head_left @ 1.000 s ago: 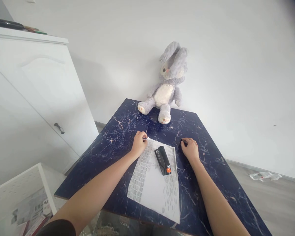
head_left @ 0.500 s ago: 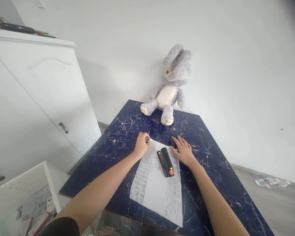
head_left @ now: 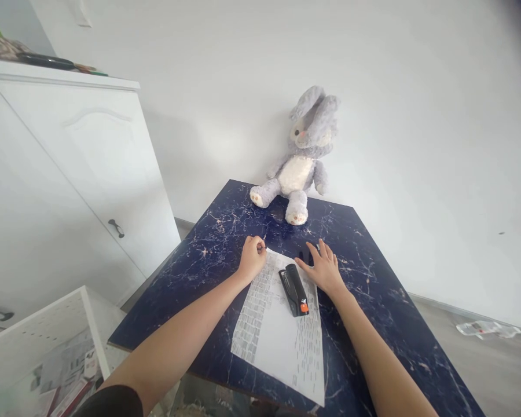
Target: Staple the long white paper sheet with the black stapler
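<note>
A printed sheet of paper point(head_left: 274, 341) lies on the blue marbled table, with small text blocks down both sides. My left hand point(head_left: 252, 258) is closed in a pinch at the sheet's far left corner. At the far right corner rests my right hand point(head_left: 325, 269), palm down with its fingers spread; its thumb reaches over the top edge of the paper. Between the hands, a black stapler point(head_left: 294, 291) with an orange patch at its near end lies on the sheet.
A grey plush rabbit point(head_left: 297, 171) sits at the table's point(head_left: 186, 278) far edge against the wall. On the left stand a white cabinet point(head_left: 108, 156) and a white bin point(head_left: 87, 318) with boxes inside. Clear plastic packaging point(head_left: 486, 329) lies on the floor to the right.
My right thumb has shifted slightly left over the paper's top edge, and the fingers have spread a little. The view has tilted slightly. The left hand keeps its pinch at the corner.
</note>
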Tool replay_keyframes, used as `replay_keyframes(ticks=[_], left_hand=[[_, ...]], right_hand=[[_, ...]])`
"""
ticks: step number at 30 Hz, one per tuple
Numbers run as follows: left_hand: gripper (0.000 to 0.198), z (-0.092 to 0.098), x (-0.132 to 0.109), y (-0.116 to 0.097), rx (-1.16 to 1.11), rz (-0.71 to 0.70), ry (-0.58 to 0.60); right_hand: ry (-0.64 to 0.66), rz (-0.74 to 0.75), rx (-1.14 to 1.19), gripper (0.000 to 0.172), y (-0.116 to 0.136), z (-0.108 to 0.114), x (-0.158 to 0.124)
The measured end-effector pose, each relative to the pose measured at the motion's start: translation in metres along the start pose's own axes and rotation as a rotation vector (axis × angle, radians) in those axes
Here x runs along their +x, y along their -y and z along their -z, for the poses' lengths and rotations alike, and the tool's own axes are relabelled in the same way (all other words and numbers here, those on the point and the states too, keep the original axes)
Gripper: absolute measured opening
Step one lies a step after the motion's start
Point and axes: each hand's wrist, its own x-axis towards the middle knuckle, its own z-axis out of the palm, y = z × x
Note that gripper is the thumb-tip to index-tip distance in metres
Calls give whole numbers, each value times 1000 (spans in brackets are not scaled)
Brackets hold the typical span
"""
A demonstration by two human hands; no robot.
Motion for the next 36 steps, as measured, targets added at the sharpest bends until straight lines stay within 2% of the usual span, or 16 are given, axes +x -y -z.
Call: replay_keyframes(ticks=[2, 5, 9, 13, 16, 20, 23, 26, 30, 36], left_hand=[[20, 0, 1, 0, 11, 0, -10], [20, 1, 1, 0, 29, -1, -23], [19, 3, 5, -1, 29, 40, -65], [15, 15, 22, 1, -37, 142, -79], [16, 37, 39, 9, -110, 204, -22], [14, 81, 53, 27, -162, 171, 43], [7, 113, 59, 42, -362, 227, -37], [6, 134, 68, 50, -609, 291, -172], [14, 142, 77, 51, -700, 294, -240], [16, 147, 79, 47, -799, 267, -298]], right_hand=[[15, -54, 8, 88, 3, -3, 4], [104, -76, 1, 93, 6, -8, 7], [170, -77, -7, 89, 14, -10, 8], [217, -57, -43, 85, 29, -12, 14], [228, -39, -131, 86, 44, -22, 22], [212, -75, -151, 86, 63, -43, 35], [146, -88, -113, 86, 80, -59, 46], [100, -124, -56, 87, 105, -65, 58], [102, -188, 21, 79, 155, -61, 76], [130, -43, 147, 71, 239, -59, 100]])
